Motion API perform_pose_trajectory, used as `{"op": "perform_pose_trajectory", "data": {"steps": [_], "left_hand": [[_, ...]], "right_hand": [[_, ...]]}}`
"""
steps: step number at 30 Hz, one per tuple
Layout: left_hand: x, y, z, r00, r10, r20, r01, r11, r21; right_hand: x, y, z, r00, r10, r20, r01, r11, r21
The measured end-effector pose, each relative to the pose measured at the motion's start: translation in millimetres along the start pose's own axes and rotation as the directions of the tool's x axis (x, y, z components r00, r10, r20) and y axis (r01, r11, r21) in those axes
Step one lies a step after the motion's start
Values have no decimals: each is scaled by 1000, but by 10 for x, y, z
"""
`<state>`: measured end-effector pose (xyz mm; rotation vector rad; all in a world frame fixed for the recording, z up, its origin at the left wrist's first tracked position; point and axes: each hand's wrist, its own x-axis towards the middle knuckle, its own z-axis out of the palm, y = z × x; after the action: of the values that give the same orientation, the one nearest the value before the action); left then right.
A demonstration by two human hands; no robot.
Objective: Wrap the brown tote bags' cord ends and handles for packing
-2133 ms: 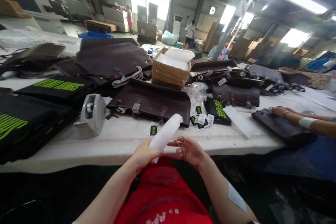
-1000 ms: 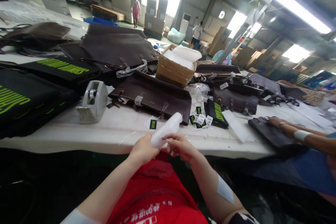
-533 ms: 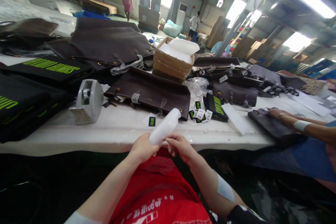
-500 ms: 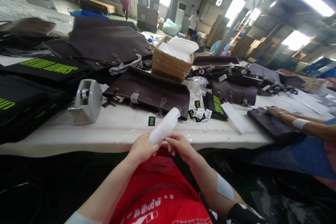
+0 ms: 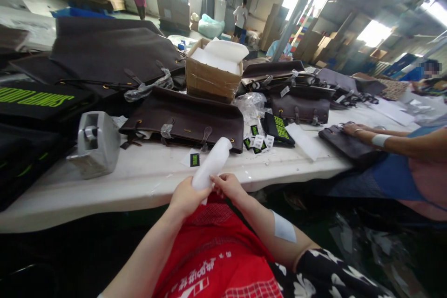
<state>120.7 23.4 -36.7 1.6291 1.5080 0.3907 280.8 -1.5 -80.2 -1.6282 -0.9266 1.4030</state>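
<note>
A rolled sheet of white foam (image 5: pixel 211 164) is gripped in my left hand (image 5: pixel 188 198), its far end pointing up over the table edge. The fingertips of my right hand (image 5: pixel 226 186) are pinched together against the roll's lower right side; whatever is between them is too small to make out. Just beyond the roll lies a dark brown leather bag (image 5: pixel 185 118) with clear plastic wrapped round its buckles. A small black tag with green print (image 5: pixel 194 160) lies on the table in front of the bag.
A grey tape dispenser (image 5: pixel 96 144) stands at left, beside black cloth pouches (image 5: pixel 28 149). Behind the bag, an open carton (image 5: pixel 211 79) holds white foam sheets. Tags (image 5: pixel 258 142) and a flat foam strip (image 5: pixel 303 141) lie rightward. A co-worker's hands (image 5: pixel 352 129) rest on another bag (image 5: pixel 345 146).
My view has turned slightly to the right, so the table things appear further left. My right fingertips have come in against the foam roll, which stays in my left hand.
</note>
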Motion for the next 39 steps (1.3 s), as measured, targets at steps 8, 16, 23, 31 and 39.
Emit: {"op": "perform_pose_trajectory", "data": {"steps": [8,16,23,31,39], "left_hand": [[-11,-18,-15,976,-120,181,195,847,-494],[8,-57,-50,918,-127,375,385,508,-771],[5,-6,-149,876,-162,455,482,338,-808],[-155,323,-239,806,-51,590,588,188,-787],[-131,237,-253,791,-16,612,609,116,-785]], "right_hand": [[-95,39,-150,961,-138,238,94,978,188],[-136,141,-241,941,-115,319,17,956,294],[-10,136,-199,912,-8,410,-124,948,293],[298,-184,1,835,-115,538,-126,912,391],[372,-165,60,818,-116,563,-170,886,431]]}}
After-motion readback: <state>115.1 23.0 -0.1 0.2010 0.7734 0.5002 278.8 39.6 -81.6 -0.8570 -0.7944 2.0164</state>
